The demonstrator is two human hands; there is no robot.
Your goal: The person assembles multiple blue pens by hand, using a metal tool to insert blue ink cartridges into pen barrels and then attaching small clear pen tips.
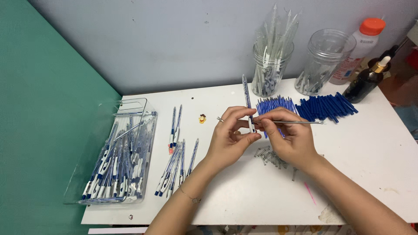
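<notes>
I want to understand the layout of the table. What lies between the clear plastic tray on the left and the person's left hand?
In the head view, loose assembled pens lie on the white table between the clear tray and the left hand.

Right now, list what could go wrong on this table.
The thin metal rod in the right hand may slip off the pen held upright by the left hand.

Either wrist could scatter the small springs lying just beneath.

The loose pens could roll off the table.

Clear bin (146, 106) of finished pens, two jars (272, 69), dropper bottle (368, 80)
</notes>
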